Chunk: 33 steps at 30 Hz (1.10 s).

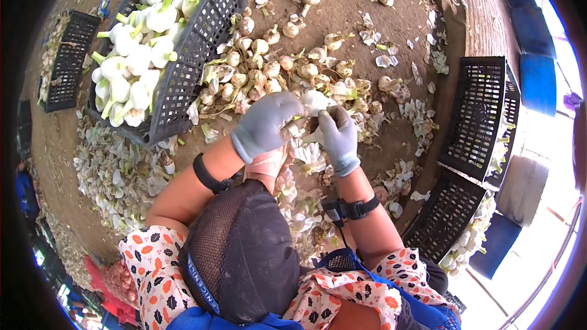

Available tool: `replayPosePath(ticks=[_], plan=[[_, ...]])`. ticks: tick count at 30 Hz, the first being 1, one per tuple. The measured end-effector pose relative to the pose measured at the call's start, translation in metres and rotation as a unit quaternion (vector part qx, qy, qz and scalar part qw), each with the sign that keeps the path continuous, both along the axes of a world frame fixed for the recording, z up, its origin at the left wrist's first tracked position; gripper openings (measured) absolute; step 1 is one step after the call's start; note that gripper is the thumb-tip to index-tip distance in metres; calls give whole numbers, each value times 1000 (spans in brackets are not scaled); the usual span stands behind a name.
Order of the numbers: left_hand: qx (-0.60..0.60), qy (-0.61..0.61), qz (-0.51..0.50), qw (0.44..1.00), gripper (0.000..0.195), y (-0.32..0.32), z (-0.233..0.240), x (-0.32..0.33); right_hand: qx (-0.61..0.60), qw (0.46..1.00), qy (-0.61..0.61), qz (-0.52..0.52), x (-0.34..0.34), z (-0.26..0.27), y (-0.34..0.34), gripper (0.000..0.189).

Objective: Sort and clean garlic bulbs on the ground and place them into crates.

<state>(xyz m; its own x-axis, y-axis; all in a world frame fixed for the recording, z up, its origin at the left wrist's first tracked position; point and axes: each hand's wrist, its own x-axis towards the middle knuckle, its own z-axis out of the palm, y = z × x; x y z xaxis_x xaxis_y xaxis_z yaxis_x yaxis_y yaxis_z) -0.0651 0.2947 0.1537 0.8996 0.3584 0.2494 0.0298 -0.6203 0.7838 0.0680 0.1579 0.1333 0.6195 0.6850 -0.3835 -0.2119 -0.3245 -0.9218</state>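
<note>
Both my hands wear grey work gloves and meet at one white garlic bulb (315,101) in front of me. My left hand (270,121) has its fingers curled against the bulb's left side. My right hand (337,135) pinches at the bulb's lower right, close to the stem. Just beyond the hands, a heap of unpeeled garlic bulbs (270,68) with dry, soiled skins lies on the dirt floor. A black plastic crate (183,68) filled with clean white garlic bulbs (137,57) with cut green stems stands to the left of the heap.
Piles of papery garlic skins (114,178) lie at the left and between the legs. Another black crate (71,62) is at the far left. At right, black crates (474,114) holding garlic stand by blue containers (537,85). A red mesh sack (112,288) lies lower left.
</note>
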Motion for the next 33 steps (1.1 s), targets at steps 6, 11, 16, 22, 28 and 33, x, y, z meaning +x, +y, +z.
replayPosePath(ticks=[6, 11, 16, 22, 28, 33], plan=[[-125, -1, 77, 989, 17, -6, -9, -4, -26, 999, -23, -9, 1, 0, -4, 11], [-74, -28, 55, 995, 17, -8, -1, -1, 17, 1000, -10, -15, 0, -4, -9, 12], [-523, -56, 93, 845, 11, -10, -17, -7, -50, 997, -45, -34, 6, -9, -8, 14], [-735, -69, 61, 672, 18, 6, -19, -13, 8, 968, 186, -169, 29, -31, -30, 11], [-377, 44, 104, 919, 7, -7, -24, -4, 43, 992, 110, -52, 7, 2, -5, 14], [-548, 12, 97, 831, 10, -4, -20, -15, 1, 997, 55, -49, 6, 10, 1, 9]])
